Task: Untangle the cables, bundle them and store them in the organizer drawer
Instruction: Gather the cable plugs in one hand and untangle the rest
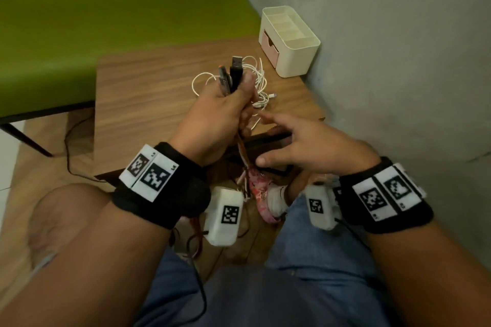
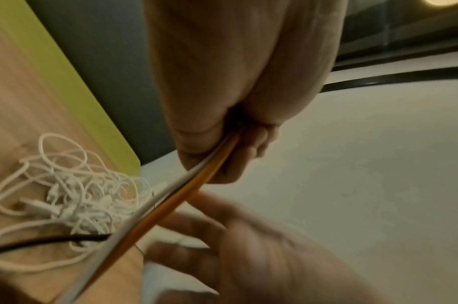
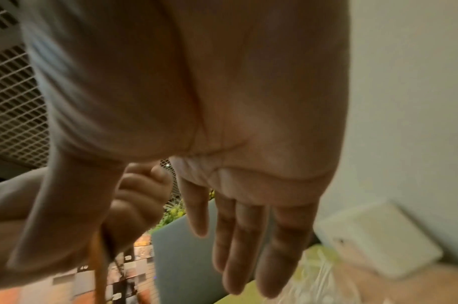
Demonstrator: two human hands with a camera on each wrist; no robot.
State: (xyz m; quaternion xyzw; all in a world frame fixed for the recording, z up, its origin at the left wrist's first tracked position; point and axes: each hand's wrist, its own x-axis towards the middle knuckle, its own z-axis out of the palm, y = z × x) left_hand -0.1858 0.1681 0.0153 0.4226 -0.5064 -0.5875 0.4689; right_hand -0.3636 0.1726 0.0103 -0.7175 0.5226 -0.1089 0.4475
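My left hand (image 1: 225, 109) grips a bundle of dark and orange cables, whose USB plugs (image 1: 235, 71) stick up above the fist. In the left wrist view the orange and grey cables (image 2: 196, 174) run taut from that fist toward the camera. My right hand (image 1: 300, 141) hovers just right of the left, with its fingers spread and holding nothing; the right wrist view shows its straight fingers (image 3: 238, 246). A tangle of white cables (image 1: 255, 85) lies on the wooden table (image 1: 148, 93) behind my hands. The cream organizer (image 1: 292, 45) with a pink drawer (image 1: 269, 45) stands at the table's far right corner.
A green bench (image 1: 106, 29) runs behind and left of the table. A grey wall (image 1: 398, 61) closes the right side, close to the organizer. Below the table edge are my knees in jeans and a foot in a pink shoe (image 1: 261, 194).
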